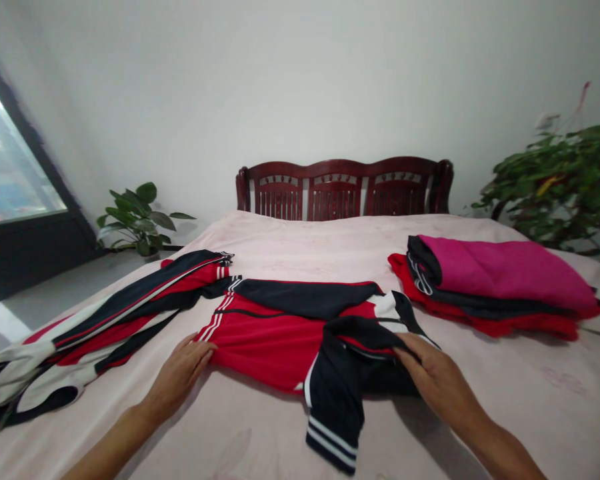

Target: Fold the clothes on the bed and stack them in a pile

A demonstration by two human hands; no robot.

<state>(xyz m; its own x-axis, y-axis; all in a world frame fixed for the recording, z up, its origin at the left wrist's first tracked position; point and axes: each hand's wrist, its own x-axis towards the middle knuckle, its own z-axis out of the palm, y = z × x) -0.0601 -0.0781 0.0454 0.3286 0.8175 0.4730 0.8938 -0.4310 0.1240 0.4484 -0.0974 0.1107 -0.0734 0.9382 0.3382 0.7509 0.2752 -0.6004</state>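
Observation:
A red, navy and white track jacket (275, 340) lies on the bed in front of me, its striped hem to the left and its collar end to the right. My left hand (185, 363) grips the near corner of the striped hem, fingers together. My right hand (433, 367) is closed on the navy cloth near the shoulder, thumb and some fingertips hidden by the fabric. The near sleeve (335, 400) folds back over the jacket, and its white-striped cuff hangs toward me. The far sleeve (305, 297) lies across the jacket's far side.
More red, navy and white garments (130, 320) are spread at the left. On the right sits a folded stack with a magenta piece (510, 273) on top. A pink sheet (300, 243) covers the bed, with a dark wooden headboard (335, 190) behind. Potted plants (140, 217) flank it.

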